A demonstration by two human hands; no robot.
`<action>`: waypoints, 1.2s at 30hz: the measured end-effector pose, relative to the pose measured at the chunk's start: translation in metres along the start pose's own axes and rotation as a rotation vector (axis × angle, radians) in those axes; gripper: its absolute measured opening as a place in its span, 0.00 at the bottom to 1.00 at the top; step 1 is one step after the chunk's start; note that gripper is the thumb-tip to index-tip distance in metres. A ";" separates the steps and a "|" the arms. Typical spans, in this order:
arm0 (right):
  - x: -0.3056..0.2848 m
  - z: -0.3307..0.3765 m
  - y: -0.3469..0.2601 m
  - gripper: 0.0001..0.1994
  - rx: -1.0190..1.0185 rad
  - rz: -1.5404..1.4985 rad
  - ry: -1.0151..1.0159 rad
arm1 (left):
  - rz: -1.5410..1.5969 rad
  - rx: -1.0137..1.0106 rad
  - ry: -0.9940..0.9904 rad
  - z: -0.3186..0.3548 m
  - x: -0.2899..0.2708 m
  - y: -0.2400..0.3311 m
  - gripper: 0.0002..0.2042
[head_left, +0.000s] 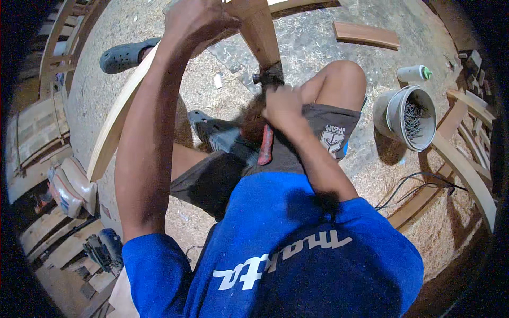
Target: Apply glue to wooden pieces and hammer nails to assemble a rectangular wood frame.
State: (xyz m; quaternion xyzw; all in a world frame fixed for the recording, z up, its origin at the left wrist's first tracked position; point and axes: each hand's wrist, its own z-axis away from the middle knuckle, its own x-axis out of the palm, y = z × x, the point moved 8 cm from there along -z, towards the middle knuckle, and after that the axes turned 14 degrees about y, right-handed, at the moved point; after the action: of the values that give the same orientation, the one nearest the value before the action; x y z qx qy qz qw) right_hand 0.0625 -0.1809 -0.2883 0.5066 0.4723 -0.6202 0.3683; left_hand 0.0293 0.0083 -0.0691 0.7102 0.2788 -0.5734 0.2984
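Observation:
My right hand, slightly blurred, is wrapped around a hammer with a red grip, which hangs down between my thighs. The dark hammer head is at the lower end of a brown wooden board; whether they touch I cannot tell. At the top edge my left hand is closed on a wooden workpiece beside that board, its fingertips partly hidden. A pale curved wooden strip runs down behind my left forearm.
At right stands a bucket of nails, near a white bottle with a green cap. A short plank lies beyond. Curved wood pieces and a black cable are lower right. Plastic-wrapped bundles sit left.

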 end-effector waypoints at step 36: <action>-0.428 -0.011 -0.033 0.23 -0.563 -0.159 0.694 | 0.123 0.036 0.133 0.006 -0.004 0.013 0.16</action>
State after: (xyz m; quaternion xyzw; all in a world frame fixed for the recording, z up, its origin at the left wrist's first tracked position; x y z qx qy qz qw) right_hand 0.1267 -0.1703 0.1358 0.5269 0.7553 -0.2877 0.2631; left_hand 0.0342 -0.0043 -0.0650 0.7678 0.2434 -0.5105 0.3010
